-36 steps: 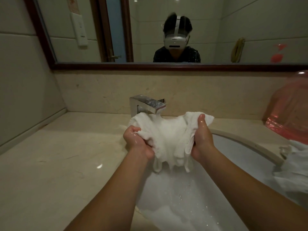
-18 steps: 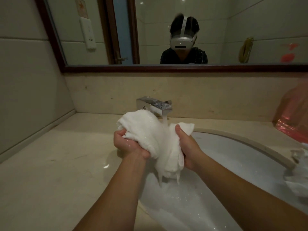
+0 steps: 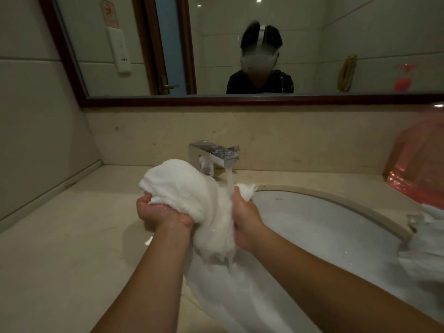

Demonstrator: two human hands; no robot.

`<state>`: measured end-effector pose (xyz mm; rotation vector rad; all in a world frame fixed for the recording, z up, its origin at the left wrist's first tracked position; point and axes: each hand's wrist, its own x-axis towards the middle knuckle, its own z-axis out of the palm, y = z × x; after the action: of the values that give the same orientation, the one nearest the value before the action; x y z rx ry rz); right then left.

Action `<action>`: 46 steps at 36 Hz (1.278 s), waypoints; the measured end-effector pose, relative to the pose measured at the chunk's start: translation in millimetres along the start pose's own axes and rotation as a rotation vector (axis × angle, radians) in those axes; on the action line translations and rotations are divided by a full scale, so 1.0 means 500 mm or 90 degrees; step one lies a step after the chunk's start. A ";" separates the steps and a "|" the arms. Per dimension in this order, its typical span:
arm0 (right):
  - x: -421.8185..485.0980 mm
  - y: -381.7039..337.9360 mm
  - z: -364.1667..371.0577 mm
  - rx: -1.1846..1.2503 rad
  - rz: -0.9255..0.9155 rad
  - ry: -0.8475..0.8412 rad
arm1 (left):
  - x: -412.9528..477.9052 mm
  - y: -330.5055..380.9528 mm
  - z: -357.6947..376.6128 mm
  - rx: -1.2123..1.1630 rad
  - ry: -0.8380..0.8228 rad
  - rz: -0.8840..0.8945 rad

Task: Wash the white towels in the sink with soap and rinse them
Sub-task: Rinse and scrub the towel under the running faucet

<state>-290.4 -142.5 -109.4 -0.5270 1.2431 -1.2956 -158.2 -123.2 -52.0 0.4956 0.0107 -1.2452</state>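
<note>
A wet white towel [image 3: 192, 195] is bunched between both my hands above the left part of the white sink [image 3: 336, 227]. My left hand [image 3: 161, 212] grips its left side from below, fingers curled into the cloth. My right hand [image 3: 245, 219] grips the right side, a corner sticking up above the fingers. Water runs from the chrome faucet [image 3: 216, 155] onto the towel by my right hand, and drips fall from the towel's lower end. Foamy water lies in the sink. A second white towel [image 3: 425, 246] lies at the sink's right rim.
A pink plastic basin [image 3: 422, 169] stands on the beige counter [image 3: 60, 248] at the far right. A framed mirror [image 3: 240, 102] runs along the back wall above the splashback. A tiled wall closes the left side.
The towel has been gathered from a spread shape into a tighter bundle, and its bulk has shifted left over my left hand. The water stream now falls by my right hand.
</note>
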 end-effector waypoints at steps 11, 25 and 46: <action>-0.019 -0.015 -0.019 -0.064 -0.035 -0.044 | 0.020 -0.011 -0.015 0.009 -0.067 0.035; -0.023 -0.126 -0.091 0.040 -0.115 0.027 | -0.018 -0.044 0.009 0.291 -0.149 -0.154; -0.027 -0.163 -0.152 0.141 -0.150 0.227 | -0.014 -0.085 0.015 0.385 -0.114 -0.248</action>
<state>-389.4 -128.0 -58.4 -0.2955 1.3313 -1.7600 -200.8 -129.3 -58.4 0.9322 -0.4500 -1.6755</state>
